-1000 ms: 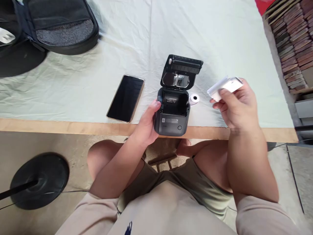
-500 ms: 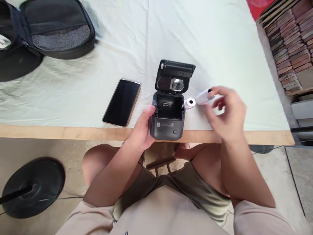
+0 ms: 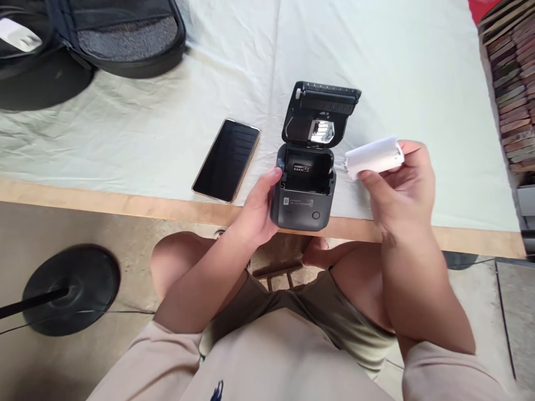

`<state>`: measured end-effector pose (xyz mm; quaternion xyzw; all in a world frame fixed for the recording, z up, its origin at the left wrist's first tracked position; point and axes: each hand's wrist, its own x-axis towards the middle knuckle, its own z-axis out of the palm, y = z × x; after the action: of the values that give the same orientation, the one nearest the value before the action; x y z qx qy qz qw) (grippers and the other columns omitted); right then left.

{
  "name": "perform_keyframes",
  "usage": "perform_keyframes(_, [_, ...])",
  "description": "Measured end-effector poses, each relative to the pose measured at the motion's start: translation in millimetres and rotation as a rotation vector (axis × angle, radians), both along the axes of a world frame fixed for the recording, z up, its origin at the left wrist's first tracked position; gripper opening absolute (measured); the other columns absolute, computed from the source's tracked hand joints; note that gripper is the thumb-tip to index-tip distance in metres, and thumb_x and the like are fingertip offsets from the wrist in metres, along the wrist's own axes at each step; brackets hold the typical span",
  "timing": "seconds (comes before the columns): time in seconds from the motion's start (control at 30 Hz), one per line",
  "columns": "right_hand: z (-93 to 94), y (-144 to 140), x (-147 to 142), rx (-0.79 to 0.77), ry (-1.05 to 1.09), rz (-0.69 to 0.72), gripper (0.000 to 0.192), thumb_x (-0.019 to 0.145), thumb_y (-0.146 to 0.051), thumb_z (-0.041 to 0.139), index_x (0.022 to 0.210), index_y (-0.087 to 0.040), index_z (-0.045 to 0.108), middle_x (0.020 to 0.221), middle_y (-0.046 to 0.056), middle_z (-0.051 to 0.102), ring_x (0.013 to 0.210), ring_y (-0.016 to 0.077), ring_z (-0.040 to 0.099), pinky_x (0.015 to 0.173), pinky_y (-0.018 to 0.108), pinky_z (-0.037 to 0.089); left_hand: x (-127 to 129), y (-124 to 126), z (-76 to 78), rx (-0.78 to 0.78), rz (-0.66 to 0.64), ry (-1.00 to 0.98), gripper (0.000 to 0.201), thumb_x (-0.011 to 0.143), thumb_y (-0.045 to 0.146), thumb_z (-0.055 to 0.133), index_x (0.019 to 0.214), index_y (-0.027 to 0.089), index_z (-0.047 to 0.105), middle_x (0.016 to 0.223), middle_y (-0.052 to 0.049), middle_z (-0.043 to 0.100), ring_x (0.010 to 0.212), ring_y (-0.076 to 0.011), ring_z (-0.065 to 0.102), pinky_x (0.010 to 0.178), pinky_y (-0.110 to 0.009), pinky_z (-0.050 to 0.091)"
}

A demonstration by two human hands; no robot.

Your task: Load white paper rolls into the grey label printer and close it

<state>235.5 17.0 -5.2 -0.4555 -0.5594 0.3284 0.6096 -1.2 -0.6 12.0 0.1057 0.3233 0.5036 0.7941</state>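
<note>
Pinching a white paper roll [image 3: 375,156] between thumb and curled fingers, the right hand [image 3: 397,189] holds it in the air just right of the small dark printer [image 3: 304,192]. The left hand [image 3: 254,209] clasps the printer's left side at the table's [image 3: 125,197] near edge. Its lid [image 3: 321,111] stands open, showing a bare compartment. A black phone [image 3: 228,160] lies to the left.

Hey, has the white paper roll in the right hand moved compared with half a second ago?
Yes. The right hand has lifted the paper roll up off the tablecloth; it now sits higher beside the open printer.
</note>
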Motion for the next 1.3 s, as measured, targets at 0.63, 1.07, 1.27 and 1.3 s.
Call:
perform_keyframes(0.63, [6.7,-1.2,16.8,-0.399,0.336,0.316,0.03,0.096,-0.042,0.093,0.124,-0.047,0.085,0.127,-0.005,0.087,0.135,0.0245,0.084,0.101,0.04,0.079,0.2,1.6,-4.5,0.072,-0.008,0.012,0.025,0.104,0.046,0.081,0.11,0.022,0.082,0.108,-0.004,0.092,0.135,-0.0361,0.087,0.112,-0.045,0.073])
perform_keyframes(1.07, [77.6,-24.0,-37.2,0.179,-0.661,0.162,0.062,0.107,-0.023,0.079,0.163,-0.048,0.07,0.155,0.003,0.081,0.136,0.0298,0.084,0.109,0.044,0.074,3.0,-1.4,-13.3,0.206,-0.077,0.057,0.056,0.089,0.061,0.096,0.126,0.025,0.075,0.121,-0.007,0.089,0.125,-0.037,0.087,0.097,-0.044,0.072])
perform_keyframes(1.27, [86.2,-13.5,-49.9,0.17,-1.236,0.031,0.025,0.105,-0.019,0.065,0.128,-0.025,0.074,0.111,0.009,0.087,0.091,0.0286,0.082,0.089,0.044,0.062,2.4,-4.1,-12.5,0.211,-0.087,0.059,0.064,0.083,0.059,0.103,0.127,0.026,0.07,0.116,-0.005,0.087,0.107,-0.03,0.087,0.081,-0.035,0.068])
perform_keyframes(1.3, [84.6,-11.5,-49.9,0.18,-1.269,0.038,0.02,0.104,-0.018,0.064,0.121,-0.024,0.074,0.101,0.007,0.086,0.085,0.027,0.079,0.088,0.042,0.059,2.7,-4.4,-11.4,0.212,-0.083,0.058,0.064,0.082,0.057,0.104,0.127,0.025,0.07,0.113,-0.003,0.086,0.105,-0.028,0.087,0.081,-0.034,0.068])
